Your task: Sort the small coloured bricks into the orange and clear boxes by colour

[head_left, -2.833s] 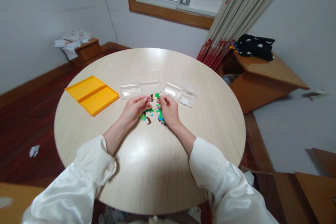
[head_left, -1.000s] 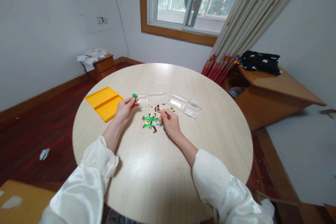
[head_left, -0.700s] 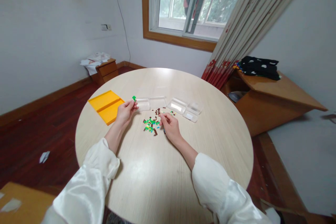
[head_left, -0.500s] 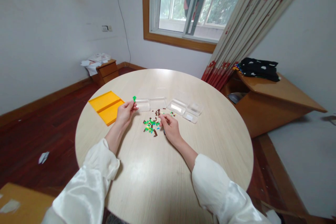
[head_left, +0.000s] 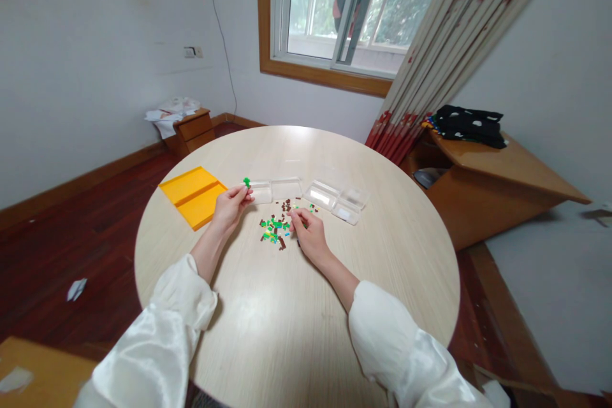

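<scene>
A small green toy building-block piece [head_left: 247, 182] sticks up from the pinched fingertips of my left hand [head_left: 232, 204], which is raised by the near edge of the clear boxes. My right hand [head_left: 308, 229] has thumb and forefinger pressed together over the right side of a loose pile of building blocks [head_left: 273, 229]. Whatever lies between those right fingertips is too small to make out. Green, brown, yellow and blue pieces make up the pile, with a cluster of brown blocks [head_left: 286, 205] just beyond it.
On the left of the round table [head_left: 268, 325] lies an open yellow case [head_left: 194, 194]. Behind the blocks are a clear open box [head_left: 287, 188] and further clear plastic boxes [head_left: 329, 196]. A tilted wooden cabinet [head_left: 502, 191] stands beyond the table's right edge.
My left hand, with the green piece, has shifted slightly right and down. My right hand stays at almost the same spot above the pile.
</scene>
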`<state>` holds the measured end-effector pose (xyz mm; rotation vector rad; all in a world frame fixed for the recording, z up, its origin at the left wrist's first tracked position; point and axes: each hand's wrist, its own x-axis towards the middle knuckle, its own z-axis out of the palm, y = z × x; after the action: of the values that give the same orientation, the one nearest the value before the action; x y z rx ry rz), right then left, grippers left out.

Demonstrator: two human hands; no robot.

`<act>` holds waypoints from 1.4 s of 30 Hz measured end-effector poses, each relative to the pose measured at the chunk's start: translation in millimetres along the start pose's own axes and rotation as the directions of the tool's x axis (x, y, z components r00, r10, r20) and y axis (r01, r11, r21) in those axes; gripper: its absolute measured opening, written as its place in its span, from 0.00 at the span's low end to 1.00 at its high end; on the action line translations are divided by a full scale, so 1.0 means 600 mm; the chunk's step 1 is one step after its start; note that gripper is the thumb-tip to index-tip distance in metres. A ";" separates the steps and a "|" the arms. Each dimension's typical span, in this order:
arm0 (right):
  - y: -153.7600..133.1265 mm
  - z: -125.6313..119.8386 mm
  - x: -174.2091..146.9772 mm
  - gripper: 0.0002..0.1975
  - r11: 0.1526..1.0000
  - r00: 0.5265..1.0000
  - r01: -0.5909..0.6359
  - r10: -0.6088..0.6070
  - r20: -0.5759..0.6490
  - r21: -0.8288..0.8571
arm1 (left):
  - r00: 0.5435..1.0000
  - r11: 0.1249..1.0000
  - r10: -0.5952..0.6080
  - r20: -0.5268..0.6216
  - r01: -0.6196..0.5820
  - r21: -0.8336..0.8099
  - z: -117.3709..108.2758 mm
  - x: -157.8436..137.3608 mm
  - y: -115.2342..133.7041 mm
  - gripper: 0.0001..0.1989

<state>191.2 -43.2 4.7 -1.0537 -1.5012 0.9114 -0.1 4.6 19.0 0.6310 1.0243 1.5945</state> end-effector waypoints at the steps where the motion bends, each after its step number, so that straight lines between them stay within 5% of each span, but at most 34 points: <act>1: 0.000 0.000 0.000 0.14 1.000 1.000 -0.002 0.002 0.001 -0.001 | 1.000 1.000 -0.001 0.005 0.001 0.008 0.000 -0.001 0.000 0.12; 16: -0.001 -0.002 0.002 0.13 0.999 1.000 0.017 -0.017 -0.015 -0.045 | 0.987 0.986 0.009 0.162 -0.035 0.162 0.010 -0.019 0.001 0.21; 25: -0.017 -0.013 0.046 0.14 0.907 0.951 0.306 -0.308 0.042 -0.288 | 0.947 0.957 -0.091 0.309 -0.003 0.291 0.020 -0.037 -0.010 0.20; 42: -0.021 0.006 0.047 0.08 0.889 0.956 0.294 -0.281 0.088 -0.350 | 0.877 0.950 -0.165 0.451 0.019 0.311 0.027 -0.049 -0.016 0.17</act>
<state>183.6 -20.9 25.0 -1.0365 -1.8422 0.4550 26.2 -18.6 22.2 1.1009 0.9093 1.1218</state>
